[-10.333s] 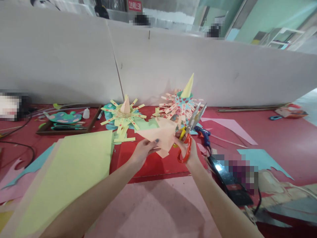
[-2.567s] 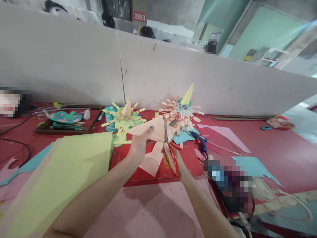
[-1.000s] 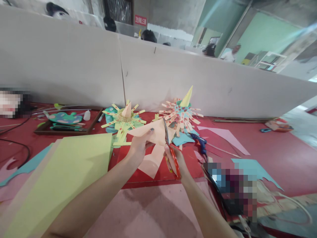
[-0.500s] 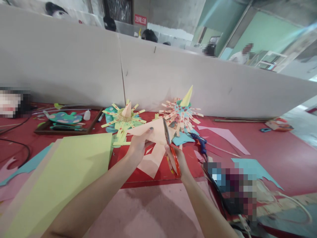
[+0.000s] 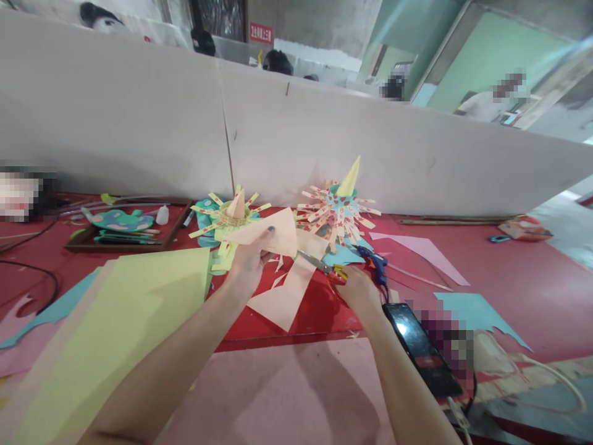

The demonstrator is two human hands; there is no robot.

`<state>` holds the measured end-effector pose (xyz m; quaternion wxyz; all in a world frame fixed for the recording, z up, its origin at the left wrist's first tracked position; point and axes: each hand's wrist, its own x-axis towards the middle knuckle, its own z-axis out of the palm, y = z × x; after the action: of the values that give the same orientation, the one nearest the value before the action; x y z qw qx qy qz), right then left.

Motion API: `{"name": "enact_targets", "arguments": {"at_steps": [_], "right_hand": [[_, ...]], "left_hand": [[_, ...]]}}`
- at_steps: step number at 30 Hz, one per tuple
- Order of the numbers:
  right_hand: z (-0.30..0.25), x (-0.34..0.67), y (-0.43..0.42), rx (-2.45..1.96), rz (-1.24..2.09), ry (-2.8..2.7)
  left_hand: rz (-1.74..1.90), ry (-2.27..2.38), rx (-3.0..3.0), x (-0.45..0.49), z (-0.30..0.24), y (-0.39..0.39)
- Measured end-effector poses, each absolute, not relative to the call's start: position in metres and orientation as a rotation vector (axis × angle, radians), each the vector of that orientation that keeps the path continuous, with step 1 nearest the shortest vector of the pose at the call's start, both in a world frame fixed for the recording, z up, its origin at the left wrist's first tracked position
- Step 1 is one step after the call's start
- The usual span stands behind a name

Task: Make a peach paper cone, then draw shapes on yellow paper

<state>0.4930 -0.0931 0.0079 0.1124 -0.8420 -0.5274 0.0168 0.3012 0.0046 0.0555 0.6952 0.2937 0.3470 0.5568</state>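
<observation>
Pinched in my left hand (image 5: 250,262) is a pale peach paper piece (image 5: 273,232), pointed at its left end and curved along its right edge. My right hand (image 5: 359,287) is closed on the scissors (image 5: 319,264), whose blades point left, just below and right of that piece. Beneath the hands, peach paper offcuts (image 5: 282,303) lie on the red table (image 5: 315,315). Behind them stand two fringed paper crafts: a yellow one (image 5: 234,213) with a peach cone, and a red-patterned one (image 5: 343,210) topped by a yellow cone.
Large yellow sheets (image 5: 139,309) lie at left, below a brown tray (image 5: 125,247) with brushes. On the right are a blue glue gun (image 5: 375,262), a phone (image 5: 424,352), pink paper (image 5: 426,253) and blue paper (image 5: 477,312). A white partition (image 5: 370,148) runs behind.
The scissors have come away from the peach paper and swung from upright to pointing left. My right hand moved right; my left hand shifted slightly left with the paper, which now has a curved edge.
</observation>
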Motion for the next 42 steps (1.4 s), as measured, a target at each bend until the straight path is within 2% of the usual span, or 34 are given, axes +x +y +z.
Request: {"name": "enact_targets", "arguments": {"at_steps": [8, 14, 19, 25, 31, 36, 42], "right_hand": [[-0.025, 0.508, -0.085, -2.383, 0.081, -1.637], [-0.006, 0.507, -0.086, -2.117, -0.049, -1.642], [0.008, 0.486, -0.089, -1.745, 0.241, -1.445], [-0.003, 0.471, -0.086, -1.603, 0.478, -1.278], [-0.01, 0.449, -0.07, -1.496, 0.561, -1.165], [-0.028, 0.425, -0.066, -1.397, 0.625, -1.029], [-0.034, 0.419, -0.076, -1.428, 0.587, -1.213]], "left_hand": [[1.078, 0.815, 0.762, 0.307, 0.048, 0.003], [0.956, 0.818, 0.922, 0.307, 0.048, 0.001], [0.933, 0.766, 0.974, 0.307, 0.047, 0.001], [1.042, 0.846, 0.963, 0.306, 0.041, 0.009], [1.137, 0.838, 0.905, 0.31, 0.043, 0.01], [1.077, 0.844, 0.808, 0.31, 0.038, 0.011], [0.952, 0.923, 0.616, 0.313, 0.024, 0.014]]}}
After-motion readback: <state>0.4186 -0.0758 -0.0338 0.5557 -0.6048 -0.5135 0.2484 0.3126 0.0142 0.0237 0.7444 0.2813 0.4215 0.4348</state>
